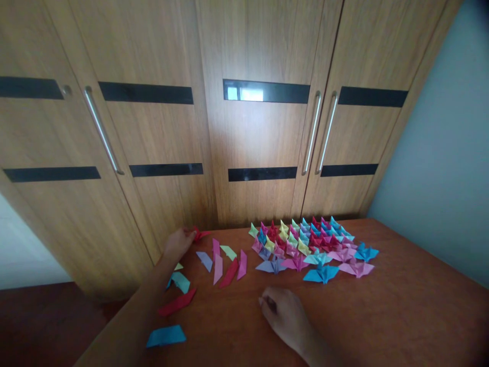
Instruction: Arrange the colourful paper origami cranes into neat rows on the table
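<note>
My left hand (pixel 180 243) reaches to the table's far edge, its fingers closed on a red folded paper piece (pixel 199 234). My right hand (pixel 284 315) rests loosely curled on the table, and nothing shows in its fingers. Beyond it stand rows of small origami cranes in many colours, with a blue crane (pixel 321 274) at the front. Flat folded paper pieces lie between my hands: a red piece (pixel 229 273), a pink piece (pixel 242 265) and a lavender piece (pixel 205 261) among them. Beside my left forearm are a teal piece (pixel 181 282), a dark red piece (pixel 178 303) and a blue piece (pixel 166 336).
The reddish-brown table (pixel 412 306) backs onto a wooden wardrobe (pixel 260 137) with black strips and a metal handle (pixel 102 130) on the left door. A pale blue wall (pixel 439 204) borders the right side. My left forearm partly covers some paper pieces.
</note>
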Demonstrator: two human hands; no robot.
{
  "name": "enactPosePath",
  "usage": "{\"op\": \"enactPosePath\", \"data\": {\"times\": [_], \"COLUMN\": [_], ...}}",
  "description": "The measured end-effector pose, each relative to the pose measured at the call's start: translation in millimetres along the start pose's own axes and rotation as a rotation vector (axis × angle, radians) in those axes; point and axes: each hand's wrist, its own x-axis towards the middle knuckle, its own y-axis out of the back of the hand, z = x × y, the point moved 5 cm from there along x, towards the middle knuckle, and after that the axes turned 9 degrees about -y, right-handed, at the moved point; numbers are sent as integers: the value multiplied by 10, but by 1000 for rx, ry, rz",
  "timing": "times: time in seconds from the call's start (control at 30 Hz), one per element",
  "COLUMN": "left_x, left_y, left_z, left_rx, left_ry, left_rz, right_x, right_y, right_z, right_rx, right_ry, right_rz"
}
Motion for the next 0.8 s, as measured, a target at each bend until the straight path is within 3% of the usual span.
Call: {"op": "enactPosePath", "data": {"times": [0.23, 0.4, 0.5, 0.63, 0.8], "left_x": [-112, -672, -1208, -1843, -2189], "left_y": [205, 392, 328, 88, -154], "left_z": [268, 786, 1212, 1644, 1860], "left_rx": [76, 33, -33, -17, -1], "left_ry": [-96, -276, -534, -778, -895], "left_rz": [112, 234, 237, 167, 148], "right_x": [19, 50, 28, -42, -56], "right_y": [22, 41, 33, 75, 95], "right_z": [6, 72, 99, 48, 36], "right_rx": [119, 447, 736, 991, 976], "right_ry": [-20, -30, -73, -117, -151], "right_rz": [-8, -30, -114, -226, -266]}}
